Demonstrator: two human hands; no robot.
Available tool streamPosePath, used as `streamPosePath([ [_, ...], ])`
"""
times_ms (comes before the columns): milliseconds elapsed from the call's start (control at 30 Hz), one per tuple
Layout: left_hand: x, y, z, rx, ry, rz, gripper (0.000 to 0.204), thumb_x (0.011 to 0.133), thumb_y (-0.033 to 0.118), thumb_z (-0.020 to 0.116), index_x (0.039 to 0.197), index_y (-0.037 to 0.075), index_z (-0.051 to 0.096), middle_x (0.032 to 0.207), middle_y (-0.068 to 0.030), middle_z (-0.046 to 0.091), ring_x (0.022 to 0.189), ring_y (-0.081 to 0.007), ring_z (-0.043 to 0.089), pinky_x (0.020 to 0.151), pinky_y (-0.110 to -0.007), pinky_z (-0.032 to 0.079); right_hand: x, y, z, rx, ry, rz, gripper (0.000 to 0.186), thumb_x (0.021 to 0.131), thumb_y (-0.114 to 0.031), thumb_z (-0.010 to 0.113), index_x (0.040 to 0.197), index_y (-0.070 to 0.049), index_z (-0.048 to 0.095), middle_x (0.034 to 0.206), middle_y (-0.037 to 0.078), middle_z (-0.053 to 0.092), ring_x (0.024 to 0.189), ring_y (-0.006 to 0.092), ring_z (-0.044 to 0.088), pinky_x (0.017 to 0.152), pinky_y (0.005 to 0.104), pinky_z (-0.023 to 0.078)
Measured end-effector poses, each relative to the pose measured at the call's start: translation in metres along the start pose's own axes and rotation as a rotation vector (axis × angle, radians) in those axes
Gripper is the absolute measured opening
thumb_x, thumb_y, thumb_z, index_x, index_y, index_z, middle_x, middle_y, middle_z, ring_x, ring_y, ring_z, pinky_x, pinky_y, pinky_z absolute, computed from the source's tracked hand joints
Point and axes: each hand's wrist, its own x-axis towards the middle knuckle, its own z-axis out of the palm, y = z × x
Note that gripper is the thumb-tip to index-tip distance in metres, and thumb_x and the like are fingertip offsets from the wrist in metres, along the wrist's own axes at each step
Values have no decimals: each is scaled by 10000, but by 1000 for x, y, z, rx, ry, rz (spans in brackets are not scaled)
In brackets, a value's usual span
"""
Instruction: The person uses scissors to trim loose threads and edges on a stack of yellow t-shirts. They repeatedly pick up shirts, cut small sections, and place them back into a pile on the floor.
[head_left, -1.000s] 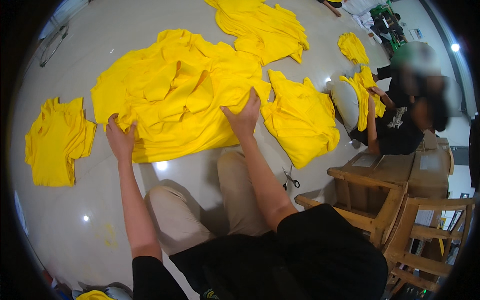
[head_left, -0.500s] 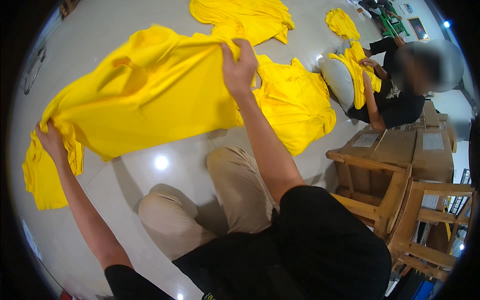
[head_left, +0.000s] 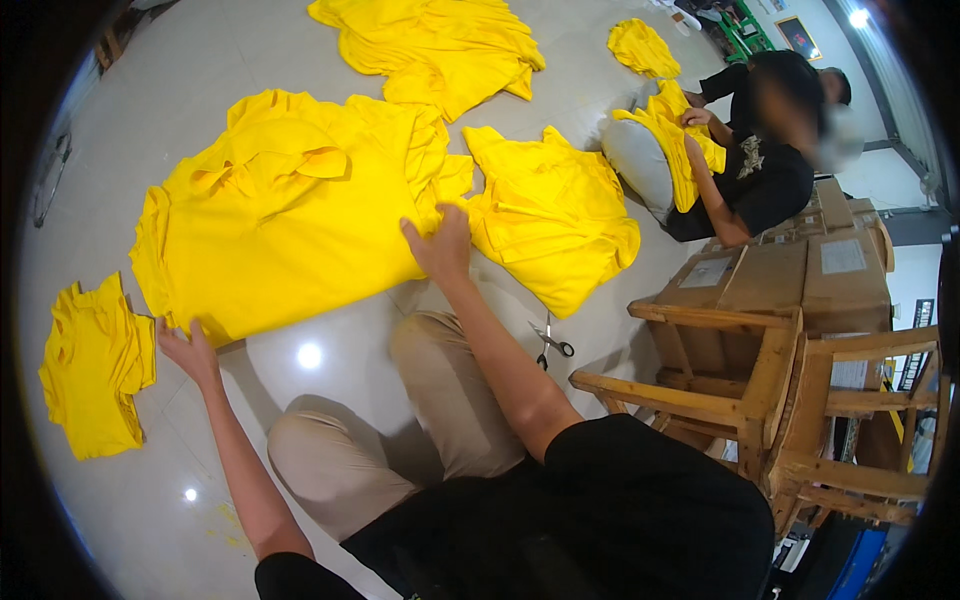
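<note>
A yellow polo-style shirt (head_left: 300,240) lies spread in front of me on top of other yellow cloth, its collar toward the far side. My left hand (head_left: 192,352) is at the shirt's near left corner, thumb and fingers apart. At the near right edge, my right hand (head_left: 443,245) rests with thumb and fingers spread, touching the cloth. To the left is a small pile of yellow shirts (head_left: 95,365). More yellow shirts (head_left: 555,215) lie just beyond my right hand.
Scissors (head_left: 547,345) lie on the tiled floor right of my knees. A yellow heap (head_left: 440,50) and a smaller bundle (head_left: 643,48) are farther off. At right, a co-worker (head_left: 750,170) handles yellow cloth over a grey cushion (head_left: 640,165), near cardboard boxes (head_left: 770,285) and wooden stools (head_left: 690,402).
The shirt, held up and stretched between both hands before, now lies flat. Both hands have come down and loosened on it. The scissors have come into sight.
</note>
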Motion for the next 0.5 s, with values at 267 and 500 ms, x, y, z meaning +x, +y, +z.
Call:
streamPosePath([
  [267,32,70,-8,-388,-738,-616,902,1021,519,831,1676,-5,498,1649,-131,609,1475,-275,579,1259,-389,408,36,3,10,231,-239,367,1239,761,-635,983,1569,128,436,1451,321,680,1354,421,684,1124,470,555],
  [500,53,89,-17,-1007,-1001,-937,623,1013,367,817,1531,80,623,1434,-106,732,1300,-302,721,1070,-452,622,50,-21,-20,866,-581,316,886,875,-350,950,1526,100,552,1402,202,727,1247,296,727,1058,428,601],
])
